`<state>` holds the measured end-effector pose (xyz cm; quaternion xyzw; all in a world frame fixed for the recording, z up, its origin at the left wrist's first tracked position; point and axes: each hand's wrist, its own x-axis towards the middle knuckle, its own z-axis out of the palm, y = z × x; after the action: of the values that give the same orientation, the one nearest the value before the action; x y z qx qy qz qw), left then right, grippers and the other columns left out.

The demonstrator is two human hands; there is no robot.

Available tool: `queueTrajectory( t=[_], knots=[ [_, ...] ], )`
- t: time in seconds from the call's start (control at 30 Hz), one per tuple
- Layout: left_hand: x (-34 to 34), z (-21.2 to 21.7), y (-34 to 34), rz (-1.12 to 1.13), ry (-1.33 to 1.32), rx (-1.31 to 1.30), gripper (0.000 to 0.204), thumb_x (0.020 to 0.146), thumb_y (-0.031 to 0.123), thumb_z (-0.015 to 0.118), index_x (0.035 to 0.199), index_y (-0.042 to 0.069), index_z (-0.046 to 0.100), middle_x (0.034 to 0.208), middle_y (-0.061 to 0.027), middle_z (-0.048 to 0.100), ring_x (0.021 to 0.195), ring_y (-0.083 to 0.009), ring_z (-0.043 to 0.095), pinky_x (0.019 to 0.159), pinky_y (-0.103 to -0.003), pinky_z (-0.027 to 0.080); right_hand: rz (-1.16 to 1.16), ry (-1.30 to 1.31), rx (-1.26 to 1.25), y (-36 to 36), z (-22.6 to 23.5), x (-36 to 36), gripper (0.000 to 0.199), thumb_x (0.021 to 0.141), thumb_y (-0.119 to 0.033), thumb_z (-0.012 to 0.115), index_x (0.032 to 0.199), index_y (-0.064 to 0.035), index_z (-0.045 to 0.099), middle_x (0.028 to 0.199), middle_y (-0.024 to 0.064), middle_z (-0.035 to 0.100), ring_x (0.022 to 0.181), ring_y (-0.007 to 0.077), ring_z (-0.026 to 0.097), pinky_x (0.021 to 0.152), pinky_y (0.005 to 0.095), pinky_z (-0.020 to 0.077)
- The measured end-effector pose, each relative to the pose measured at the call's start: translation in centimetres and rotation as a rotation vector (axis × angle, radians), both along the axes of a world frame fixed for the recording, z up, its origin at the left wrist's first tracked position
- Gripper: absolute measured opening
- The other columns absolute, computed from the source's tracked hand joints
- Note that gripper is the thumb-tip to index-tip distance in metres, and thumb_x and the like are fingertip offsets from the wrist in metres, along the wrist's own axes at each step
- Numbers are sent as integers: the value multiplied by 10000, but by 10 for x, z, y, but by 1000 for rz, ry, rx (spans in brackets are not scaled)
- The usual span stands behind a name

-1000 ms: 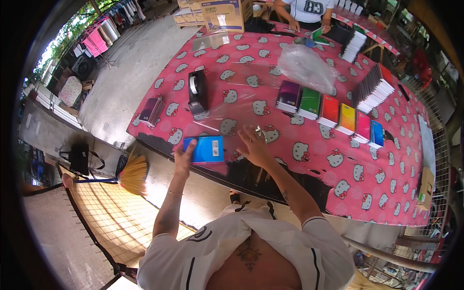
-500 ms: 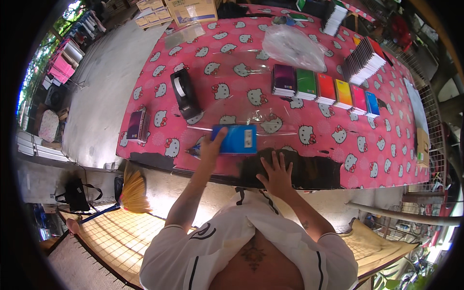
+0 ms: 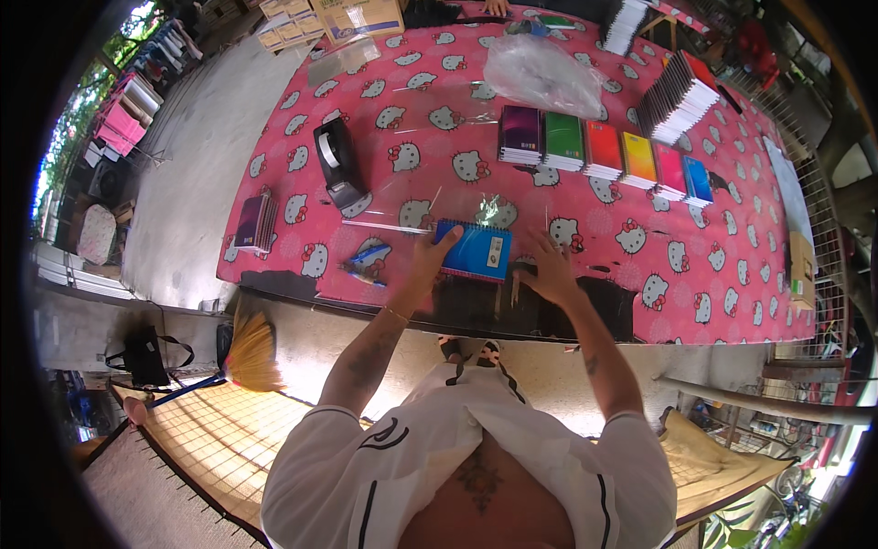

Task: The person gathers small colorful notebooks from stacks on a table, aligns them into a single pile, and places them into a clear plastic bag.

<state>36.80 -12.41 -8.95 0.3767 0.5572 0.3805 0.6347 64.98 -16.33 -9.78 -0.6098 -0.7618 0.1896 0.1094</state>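
A blue spiral notebook (image 3: 476,250) with a pale label lies near the table's front edge, its coil along the far side. My left hand (image 3: 428,263) grips its left end, thumb on top; the other fingers are mostly hidden. Just right of the notebook my right hand (image 3: 551,268) is open, fingers spread, at the edge of a clear plastic sheet. That sheet (image 3: 512,216) lies under and beyond the notebook. A blue-handled cutting tool, perhaps scissors (image 3: 369,258), rests left of my left hand. Farther back stands a black tape dispenser (image 3: 338,166).
A row of notebook stacks (image 3: 562,142) in several colours stands at centre right, with a taller stack (image 3: 679,99) behind. Crumpled clear plastic (image 3: 544,75) lies farther back. A small purple notebook stack (image 3: 255,224) sits at left. Another person's hand (image 3: 497,7) shows at the far edge.
My left hand has moved right with the blue notebook, which is now slightly turned. My right hand has lifted from the dark front edge toward the plastic. Another person's hand has appeared at the far edge.
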Motion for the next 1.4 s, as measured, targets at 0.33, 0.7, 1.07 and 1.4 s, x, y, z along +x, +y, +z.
queueTrajectory(
  t=[0.33, 0.7, 1.07, 1.4],
  knots=[
    [38, 17, 8, -33, 72, 72, 651, 822, 512, 773, 1019, -100, 670, 883, -116, 706, 746, -163, 679, 646, -297, 537, 109, -315, -154, 29, -5, 20, 1453, 475, -841, 733, 1599, -155, 119, 1669, 132, 40, 1536, 355, 25, 1111, 741, 84],
    [45, 36, 10, -77, 725, 361, 828, 775, 781, 610, 827, -44, 659, 686, -173, 641, 725, -291, 689, 687, -420, 524, -389, 979, -426, 4, 1, 5, 574, 909, -379, 673, 1368, -63, 535, 1257, 95, 609, 1156, 232, 579, 976, 424, 455],
    [17, 10, 12, -90, 683, 151, 698, 845, 653, 604, 1006, -19, 696, 833, -189, 704, 880, -348, 696, 800, -443, 515, -402, 930, -511, -2, 19, -18, 522, 925, -408, 646, 1317, -67, 594, 1175, 48, 652, 1055, 173, 612, 881, 371, 460],
    [-41, -4, -51, -365, 333, 653, 237, 898, 246, 708, 977, 30, 648, 958, -83, 647, 820, -239, 653, 737, -367, 531, 130, 537, 118, -55, 3, 6, 320, 861, -356, 722, 1034, -97, 647, 989, 69, 662, 943, 221, 640, 779, 349, 489]
  ],
)
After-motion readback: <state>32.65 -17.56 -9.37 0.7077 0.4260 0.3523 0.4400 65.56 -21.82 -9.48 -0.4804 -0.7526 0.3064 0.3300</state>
